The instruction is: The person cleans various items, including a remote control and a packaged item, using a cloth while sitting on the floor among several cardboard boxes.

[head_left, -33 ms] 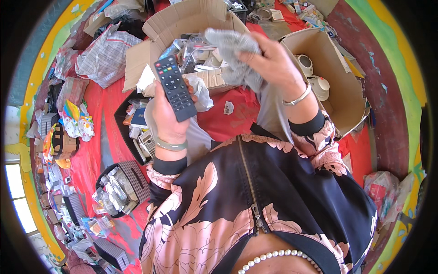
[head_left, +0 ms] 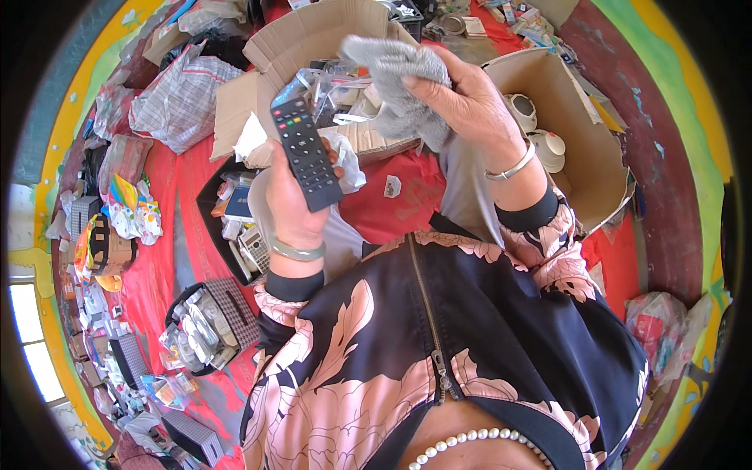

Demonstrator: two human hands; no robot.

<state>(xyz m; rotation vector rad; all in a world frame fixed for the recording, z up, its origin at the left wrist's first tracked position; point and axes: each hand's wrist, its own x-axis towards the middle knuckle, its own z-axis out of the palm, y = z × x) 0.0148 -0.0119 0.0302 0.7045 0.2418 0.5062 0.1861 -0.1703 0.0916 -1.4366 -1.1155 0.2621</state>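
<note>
My left hand is closed around a black remote control, held tilted with its buttons facing up. Pinched in my right hand is a grey cloth, bunched up with its loose end hanging to the left. The cloth and the remote are apart. Behind both hands stands an open cardboard box full of mixed small items, among them clear plastic bags and cables. A crumpled white plastic bag shows just right of the remote.
A second cardboard box at the right holds white cups. On the left are a black bin with a calculator, a patterned fabric basket of packets, and a large checked bag. Red sheeting covers the floor.
The remote has shifted very slightly right and down in my left hand. My right hand has moved a little with the cloth, which now hangs slightly further left and higher.
</note>
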